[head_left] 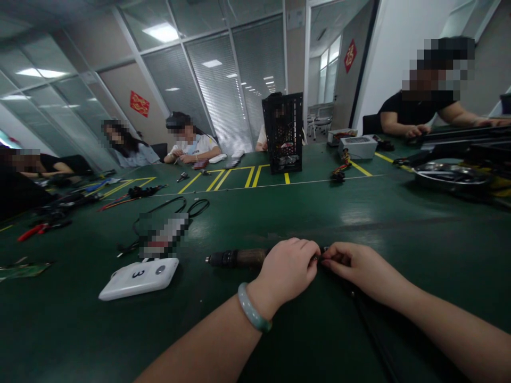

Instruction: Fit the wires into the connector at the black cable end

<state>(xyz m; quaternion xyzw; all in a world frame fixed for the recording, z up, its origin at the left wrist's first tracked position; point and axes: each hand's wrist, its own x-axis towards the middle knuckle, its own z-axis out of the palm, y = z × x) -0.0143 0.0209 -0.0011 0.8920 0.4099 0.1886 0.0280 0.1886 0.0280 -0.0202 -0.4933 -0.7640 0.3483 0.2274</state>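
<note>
My left hand (291, 263), with a pale green bangle on the wrist, is closed, its fingertips pinched together. My right hand (355, 266) is also closed in a pinch, its fingertips almost meeting the left ones. A small dark thing shows between the fingertips, too little to name. Behind my left hand lies an electric screwdriver (239, 258), its bit pointing left; the hand hides its rear part. A black cord (371, 330) runs from below my right hand toward the front edge of the view.
Left of my hands lie a white power bank (139, 279) marked 3 and a black cable (171, 202). A black computer case (283, 133) stands farther back, near a power supply (358, 147). A metal bowl (451, 175) is at right. Several people sit around the green table (223, 213).
</note>
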